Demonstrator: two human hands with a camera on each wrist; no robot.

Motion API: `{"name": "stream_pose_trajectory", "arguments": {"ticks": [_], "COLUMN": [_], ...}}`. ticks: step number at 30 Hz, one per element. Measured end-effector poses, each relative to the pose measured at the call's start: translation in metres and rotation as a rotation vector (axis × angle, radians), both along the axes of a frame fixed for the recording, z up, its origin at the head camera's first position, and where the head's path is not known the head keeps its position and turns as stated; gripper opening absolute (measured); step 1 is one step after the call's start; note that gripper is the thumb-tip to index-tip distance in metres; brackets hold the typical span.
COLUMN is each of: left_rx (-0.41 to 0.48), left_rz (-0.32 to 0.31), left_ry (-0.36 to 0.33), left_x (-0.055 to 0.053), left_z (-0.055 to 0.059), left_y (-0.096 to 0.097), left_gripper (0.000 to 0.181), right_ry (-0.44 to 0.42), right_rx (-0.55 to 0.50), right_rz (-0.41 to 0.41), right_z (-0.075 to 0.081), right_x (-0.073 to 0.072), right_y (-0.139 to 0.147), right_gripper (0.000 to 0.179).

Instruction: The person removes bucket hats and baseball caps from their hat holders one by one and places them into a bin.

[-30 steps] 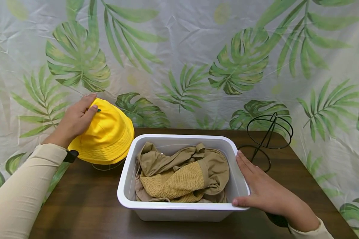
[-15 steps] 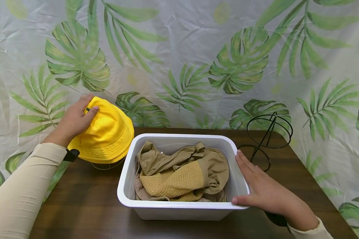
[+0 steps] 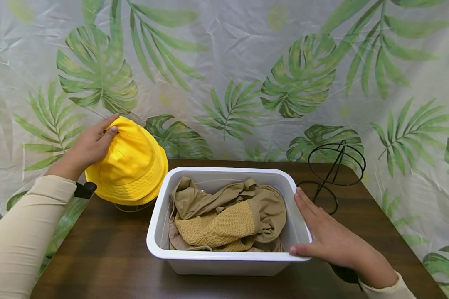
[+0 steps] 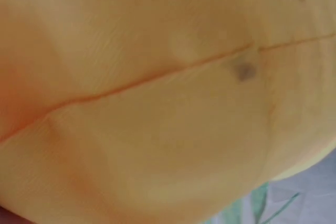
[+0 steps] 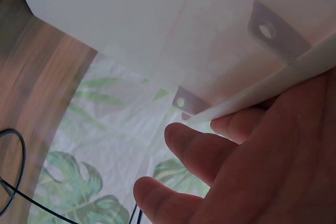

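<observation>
Crown of the hat [image 3: 125, 153] now sits slightly higher than in the earlier frame, and the left hand [image 3: 85, 147], pinching its top, has shifted a little up and left. I log the hat just left of the bin [image 3: 228, 268], brim above a wire ring [image 3: 131, 211]. Right hand [image 3: 331, 236] unchanged on my feed: fingers extended, released, resting against the bin's right rim.

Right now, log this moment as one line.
left fingers: pinch yellow hat; right fingers: touch white tub; in tub: tan fabric; right of tub: black wire stand
</observation>
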State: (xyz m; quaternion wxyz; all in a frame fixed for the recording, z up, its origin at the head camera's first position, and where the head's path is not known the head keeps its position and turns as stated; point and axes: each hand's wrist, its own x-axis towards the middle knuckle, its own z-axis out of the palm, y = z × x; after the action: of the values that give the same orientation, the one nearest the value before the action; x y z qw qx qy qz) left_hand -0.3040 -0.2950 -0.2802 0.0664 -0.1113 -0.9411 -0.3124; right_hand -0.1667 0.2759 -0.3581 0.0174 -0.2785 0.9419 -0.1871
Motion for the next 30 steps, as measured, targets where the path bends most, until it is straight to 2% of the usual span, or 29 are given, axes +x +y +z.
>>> {"name": "stream_pose_trajectory", "arguments": {"ticks": [7,17,20,25,30], "left_rx": [-0.008,-0.035,-0.025,0.009,0.023], "left_rz": [-0.027,-0.074,-0.096,-0.139,-0.198], "left_ry": [0.020,0.071,0.103,0.191,0.210], "left_x": [0.006,0.014,0.018,0.026,0.034], "left_z": [0.026,0.054,0.065,0.084,0.099], "left_y": [0.005,0.020,0.027,0.042,0.062], "left_gripper": [0.059,0.058,0.056,0.052,0.049], "right_ry": [-0.004,0.026,0.022,0.012,0.012], "right_rx": [0.002,0.001,0.003,0.002,0.002], "right_rz": [-0.012,-0.006,-0.013,-0.019,-0.015], "right_z": [0.000,-0.002,-0.003,-0.003,-0.001], "right_x": [0.000,0.001,0.000,0.000,0.001], "right_y": [0.001,0.003,0.004,0.005,0.003], "right_gripper": [0.114,0.114,0.114,0.114,0.114]}}
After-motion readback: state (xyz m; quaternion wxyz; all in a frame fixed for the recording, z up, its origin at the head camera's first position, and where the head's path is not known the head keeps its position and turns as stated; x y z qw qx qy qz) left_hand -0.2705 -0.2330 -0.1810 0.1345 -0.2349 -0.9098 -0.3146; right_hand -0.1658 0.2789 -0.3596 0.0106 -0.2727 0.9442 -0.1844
